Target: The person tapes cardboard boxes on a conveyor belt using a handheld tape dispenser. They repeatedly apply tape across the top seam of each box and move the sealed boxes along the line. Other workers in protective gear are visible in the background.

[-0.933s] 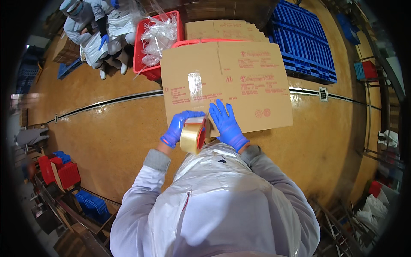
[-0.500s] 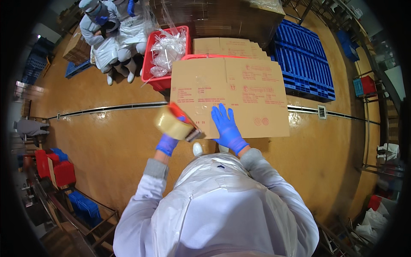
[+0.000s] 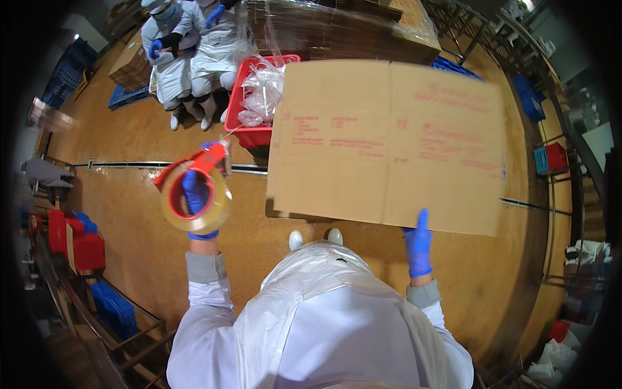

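A red tape dispenser (image 3: 206, 157) with a wide roll of clear tape (image 3: 222, 211) is gripped in my left hand (image 3: 194, 191), whose blue-gloved fingers show through the roll's core. It is held left of the cardboard, apart from it. My right hand (image 3: 419, 249), gloved in blue, holds the near edge of a flat brown carton (image 3: 337, 175) with red print. The thumb lies on top of the cardboard; the other fingers are hidden beneath it. The carton is raised and slightly blurred, and covers what lies under it.
A red crate (image 3: 249, 135) holding clear plastic bags stands beyond the carton. Film-wrapped boxes (image 3: 311, 32) stand behind it, with a blue pallet (image 3: 457, 67) partly hidden. Two people in white with blue gloves sit at the far left. A floor drain (image 3: 129, 165) crosses the tan floor.
My right hand has gone from lying flat on the carton to gripping its near edge, and the carton has lifted toward me and right. The tape dispenser has moved left, away from the carton.
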A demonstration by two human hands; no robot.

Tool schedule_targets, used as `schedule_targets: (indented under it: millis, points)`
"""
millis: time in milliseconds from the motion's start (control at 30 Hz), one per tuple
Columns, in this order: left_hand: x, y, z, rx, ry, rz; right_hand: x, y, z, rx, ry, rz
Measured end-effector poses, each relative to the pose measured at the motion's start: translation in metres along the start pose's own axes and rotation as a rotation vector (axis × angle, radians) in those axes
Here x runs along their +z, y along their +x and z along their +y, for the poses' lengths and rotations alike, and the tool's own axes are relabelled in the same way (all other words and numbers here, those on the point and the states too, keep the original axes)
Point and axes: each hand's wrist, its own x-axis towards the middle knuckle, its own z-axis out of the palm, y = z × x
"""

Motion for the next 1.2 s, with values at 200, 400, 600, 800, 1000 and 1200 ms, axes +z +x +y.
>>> schedule_targets:
  millis: [200, 400, 600, 800, 1000, 1200]
  points:
    - [0.027, -0.035, -0.079, -0.377, -0.005, -0.434, -0.008, -0.004, 0.036, 0.088, -0.996, -0.835]
    - [0.109, 0.042, -0.135, 0.050, 0.509, -0.795, 0.104, 0.012, 0.060, -0.697, -1.848, -0.788]
    - [0.108, 0.062, -0.181, -0.916, 0.282, -0.582, 0.100, 0.028, 0.088, -0.855, -1.850, -0.707]
    - [0.057, -0.051, -0.138, -0.702, 0.391, -0.786, 0.100, 0.029, 0.089, -0.821, -1.870, -0.692]
    - [0.019, -0.020, -0.183, -0.444, 0.561, -0.831, 0.098, 0.029, 0.092, -0.818, -1.690, -0.697]
    - [-0.028, -0.062, -0.216, -0.758, -0.066, -0.267, 0.100, 0.029, 0.083, -0.857, -1.555, -0.794]
